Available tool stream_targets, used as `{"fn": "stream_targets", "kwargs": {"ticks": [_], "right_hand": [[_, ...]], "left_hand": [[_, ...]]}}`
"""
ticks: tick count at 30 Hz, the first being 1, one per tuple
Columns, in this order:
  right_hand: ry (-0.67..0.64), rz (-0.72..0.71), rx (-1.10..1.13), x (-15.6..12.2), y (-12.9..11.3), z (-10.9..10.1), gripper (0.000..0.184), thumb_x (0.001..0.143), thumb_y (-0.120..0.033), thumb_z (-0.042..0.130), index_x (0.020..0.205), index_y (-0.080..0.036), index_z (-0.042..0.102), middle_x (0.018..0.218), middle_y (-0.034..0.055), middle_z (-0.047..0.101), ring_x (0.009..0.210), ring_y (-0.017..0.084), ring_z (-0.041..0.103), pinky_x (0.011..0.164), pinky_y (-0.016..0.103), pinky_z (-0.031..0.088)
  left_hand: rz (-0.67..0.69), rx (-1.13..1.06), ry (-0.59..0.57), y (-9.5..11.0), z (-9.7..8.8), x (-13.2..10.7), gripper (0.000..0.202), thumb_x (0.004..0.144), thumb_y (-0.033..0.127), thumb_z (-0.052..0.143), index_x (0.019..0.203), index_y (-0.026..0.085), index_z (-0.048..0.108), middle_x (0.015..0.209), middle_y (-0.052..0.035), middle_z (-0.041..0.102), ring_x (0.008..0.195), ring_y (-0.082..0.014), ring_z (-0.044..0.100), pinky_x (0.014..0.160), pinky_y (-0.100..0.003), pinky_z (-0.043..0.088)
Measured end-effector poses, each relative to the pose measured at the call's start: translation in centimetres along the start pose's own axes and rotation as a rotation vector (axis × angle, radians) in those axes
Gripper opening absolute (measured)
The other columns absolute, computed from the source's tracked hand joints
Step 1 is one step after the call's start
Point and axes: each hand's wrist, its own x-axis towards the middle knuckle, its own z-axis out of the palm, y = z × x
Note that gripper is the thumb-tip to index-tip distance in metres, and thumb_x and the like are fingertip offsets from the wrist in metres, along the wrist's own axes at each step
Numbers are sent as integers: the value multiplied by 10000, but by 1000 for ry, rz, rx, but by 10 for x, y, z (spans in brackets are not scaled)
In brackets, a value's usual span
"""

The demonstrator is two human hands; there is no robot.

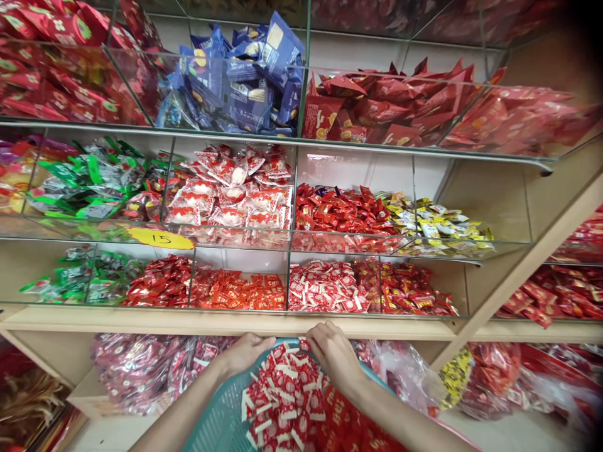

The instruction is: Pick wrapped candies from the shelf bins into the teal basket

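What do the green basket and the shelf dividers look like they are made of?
The basket looks like moulded plastic: matte teal with a fine grid of holes. The dividers seem to be clear glass or acrylic; sweets show through them and their edges look greenish.

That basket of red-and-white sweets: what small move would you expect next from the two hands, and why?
Probably a tilt of the teal basket upward toward the compartment of matching red-and-white sweets just above. Both the left hand and right hand grip its far rim under the shelf edge, and the basket's sweets look the same.
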Motion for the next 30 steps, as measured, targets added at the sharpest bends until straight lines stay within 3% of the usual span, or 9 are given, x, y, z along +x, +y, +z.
{"fn": "stream_targets", "kwargs": {"ticks": [4,10,16,22,30], "right_hand": [[13,-4,45,-7,-2,-15,190,872,-151,406,779,-182,569,773,36,590,760,164,497,717,275,347],[-106,177,237,-26,-8,-22,168,747,-75,459,689,-191,566,713,-6,601,720,143,528,635,228,342],[-178,227,287,-33,-12,-5,175,708,-67,451,651,-181,572,665,-15,608,671,137,529,626,225,331],[-161,237,340,-34,-11,2,174,732,-93,455,642,-182,575,664,-20,618,665,133,531,610,219,324],[-135,258,347,-30,-9,0,102,767,-185,521,706,-188,603,707,-6,628,701,153,551,634,235,353]], "left_hand": [[-75,97,86,-9,-3,2,631,658,706,473,669,106,669,555,0,570,553,-136,450,613,-250,350],[-75,158,87,-6,-3,2,603,659,712,461,559,129,581,478,56,386,503,-94,289,551,-233,265],[-59,139,62,-5,-2,2,584,671,707,448,563,143,550,508,54,374,533,-99,281,557,-224,260],[-34,171,84,-11,-4,4,582,677,712,434,527,153,500,502,64,301,515,-89,225,534,-225,231],[-62,165,121,-12,-3,5,613,648,724,454,551,132,580,473,52,374,497,-96,290,531,-231,252]]}}
